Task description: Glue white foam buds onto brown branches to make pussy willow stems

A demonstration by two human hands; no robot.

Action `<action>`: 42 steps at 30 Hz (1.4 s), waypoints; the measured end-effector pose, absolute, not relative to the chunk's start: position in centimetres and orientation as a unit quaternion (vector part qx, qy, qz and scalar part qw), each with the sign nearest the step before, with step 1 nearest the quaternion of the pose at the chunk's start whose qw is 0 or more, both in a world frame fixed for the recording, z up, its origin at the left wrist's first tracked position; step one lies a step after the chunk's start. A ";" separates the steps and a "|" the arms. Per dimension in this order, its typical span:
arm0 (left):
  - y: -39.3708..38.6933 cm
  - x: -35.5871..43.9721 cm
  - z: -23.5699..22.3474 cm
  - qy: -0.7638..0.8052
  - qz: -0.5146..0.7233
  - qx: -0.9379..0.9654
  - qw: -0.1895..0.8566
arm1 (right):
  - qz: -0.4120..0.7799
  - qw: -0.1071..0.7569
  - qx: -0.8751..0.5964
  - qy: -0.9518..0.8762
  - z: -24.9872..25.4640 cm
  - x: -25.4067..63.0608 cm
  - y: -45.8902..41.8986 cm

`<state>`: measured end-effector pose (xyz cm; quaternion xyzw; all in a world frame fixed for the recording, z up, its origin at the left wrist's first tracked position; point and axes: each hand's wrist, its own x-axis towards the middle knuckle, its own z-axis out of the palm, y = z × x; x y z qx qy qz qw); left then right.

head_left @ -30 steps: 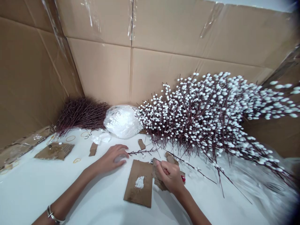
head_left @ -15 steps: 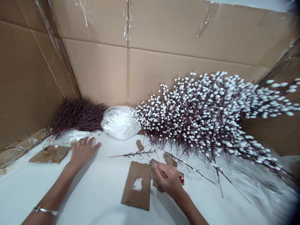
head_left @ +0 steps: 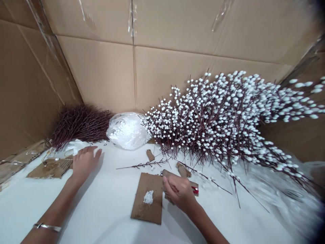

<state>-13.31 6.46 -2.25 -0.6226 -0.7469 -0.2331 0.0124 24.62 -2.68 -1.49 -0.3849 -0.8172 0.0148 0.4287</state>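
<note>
Left hand (head_left: 86, 161) is by the crumpled white stuff (head_left: 75, 145), can't tell if it's gripping; right hand (head_left: 179, 191) is curled round some red-ended tool (head_left: 195, 190) beside the white-smeared cardboard (head_left: 144, 211). Looks like a fetching step; pinch lightly next.

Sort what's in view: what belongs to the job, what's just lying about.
Likely in the job: red-ended tool in the right hand, white-smeared cardboard, bare twigs, bag of white pieces, white-budded branches.

Seemingly lying about: small cardboard scrap, clear plastic sheeting.
</note>
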 end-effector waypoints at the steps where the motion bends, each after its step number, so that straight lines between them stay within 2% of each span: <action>1: 6.4 -12.5 -2.0 -0.699 -0.268 -0.663 0.004 | 0.017 0.426 -0.387 -0.818 -1.5 24.6 -2.7; 2: 6.1 -11.5 -1.8 -0.639 -0.306 -0.705 -0.019 | 0.017 0.425 -0.392 -0.816 -1.5 24.6 -2.7; 6: 3.8 -5.9 -1.3 -0.500 -0.301 -0.805 -0.105 | 0.048 0.394 -0.450 -0.800 -1.5 24.5 -2.7; 11: 0.8 -1.7 -1.4 -0.382 -0.240 -0.883 -0.125 | 0.133 0.266 -0.540 -0.787 -0.3 25.4 -2.1; 18: 0.3 -1.4 -1.6 -0.319 -0.170 -0.920 -0.154 | 0.169 0.097 -0.592 -0.782 2.6 29.2 -1.7; 22: 0.8 -1.8 -2.0 -0.385 -0.191 -0.896 -0.113 | 0.198 0.034 -0.595 -0.778 2.7 30.2 -1.6; 26: 1.6 -2.6 -2.3 -0.489 -0.242 -0.837 -0.051 | 0.211 0.018 -0.590 -0.779 2.0 30.7 -1.5; 30: 2.4 -3.6 -2.4 -0.540 -0.239 -0.807 -0.021 | 0.201 0.018 -0.597 -0.776 1.9 31.0 -1.6; 35: 3.1 -4.5 -3.2 -0.544 -0.188 -0.817 -0.038 | 0.208 0.011 -0.597 -0.774 2.0 31.0 -1.6; 42: 4.3 -5.3 -3.7 -0.541 -0.203 -0.815 -0.030 | 0.211 0.010 -0.608 -0.765 2.3 30.5 -1.4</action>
